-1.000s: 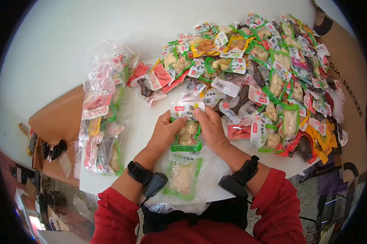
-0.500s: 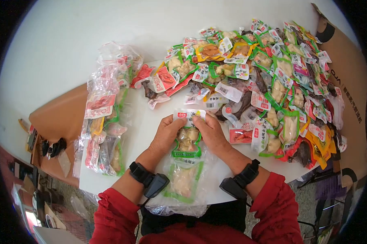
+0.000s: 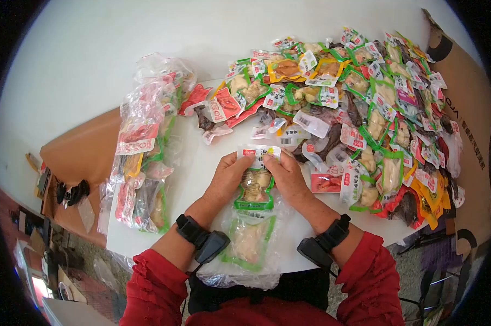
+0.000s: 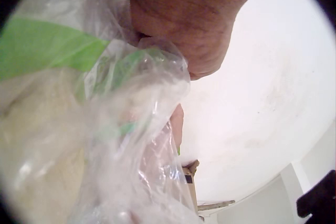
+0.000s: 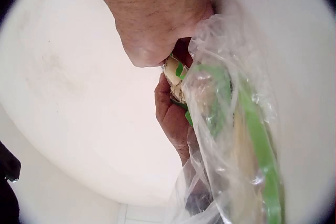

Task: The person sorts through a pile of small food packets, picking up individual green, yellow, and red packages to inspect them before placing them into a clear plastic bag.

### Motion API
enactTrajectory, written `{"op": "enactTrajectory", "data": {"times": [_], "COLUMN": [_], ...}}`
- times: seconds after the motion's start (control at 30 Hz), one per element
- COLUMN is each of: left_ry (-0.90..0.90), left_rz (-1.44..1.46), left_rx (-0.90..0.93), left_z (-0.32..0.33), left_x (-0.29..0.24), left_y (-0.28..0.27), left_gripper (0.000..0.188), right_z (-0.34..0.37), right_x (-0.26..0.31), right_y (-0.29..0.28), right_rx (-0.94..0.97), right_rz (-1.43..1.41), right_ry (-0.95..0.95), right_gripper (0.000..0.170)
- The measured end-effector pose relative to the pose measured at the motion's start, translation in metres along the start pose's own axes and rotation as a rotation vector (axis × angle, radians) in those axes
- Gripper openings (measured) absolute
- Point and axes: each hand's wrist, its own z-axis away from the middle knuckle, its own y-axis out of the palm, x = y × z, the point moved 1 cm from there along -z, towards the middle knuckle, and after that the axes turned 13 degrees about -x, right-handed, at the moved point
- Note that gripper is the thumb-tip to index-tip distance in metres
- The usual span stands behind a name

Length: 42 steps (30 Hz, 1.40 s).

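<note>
In the head view, my left hand (image 3: 226,176) and right hand (image 3: 291,176) grip a sealed food packet (image 3: 255,187) from both sides. Both thumbs lie on its white printed top, while the other fingers are mostly hidden behind it. Pale pieces show through its green-edged window. Below it, nearer my body, a clear plastic bag (image 3: 234,280) holds another green-edged packet (image 3: 251,242) with a pale piece inside. The held packet's lower end overlaps the bag's upper part in this view. Crinkled film of the bag (image 4: 152,145) fills much of the left wrist view.
A large heap of food packets (image 3: 376,119) covers the right and far side of the white table (image 3: 196,163). On the left lies a row of filled clear bags (image 3: 142,146). Cardboard (image 3: 82,157) stands beyond the left edge, a printed carton (image 3: 468,141) beyond the right.
The held packet's white top has tilted and looks shorter than a second ago. Both hands keep their grip on it. The head view has shifted slightly.
</note>
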Motion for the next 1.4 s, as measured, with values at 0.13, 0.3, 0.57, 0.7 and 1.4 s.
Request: {"op": "enactTrajectory", "data": {"times": [0.13,0.3,0.57,0.7,1.4], "left_ry": [0.015,0.015,-0.022,0.004,0.023], "left_rz": [-0.003,-0.029,0.032,0.052,-0.098], "left_rx": [0.005,0.015,0.042,0.033,0.113], "left_z": [-0.001,0.0,-0.001,-0.001,-0.007], "left_x": [0.001,0.0,0.002,0.002,0.009], "left_y": [0.0,-0.001,-0.001,0.0,-0.003], "left_gripper": [0.023,0.024,0.023,0.023,0.021], "right_z": [0.0,0.001,-0.001,-0.001,0.004], "right_x": [-0.004,0.0,-0.008,-0.008,0.018], "right_y": [0.005,0.005,0.004,0.004,-0.002], "right_rx": [-0.059,-0.101,-0.102,-0.097,-0.14], "right_rz": [-0.099,-0.148,-0.131,-0.16,-0.301], "right_ry": [0.008,-0.04,-0.028,-0.022,0.098], "right_gripper": [0.024,0.024,0.025,0.027,0.025]}}
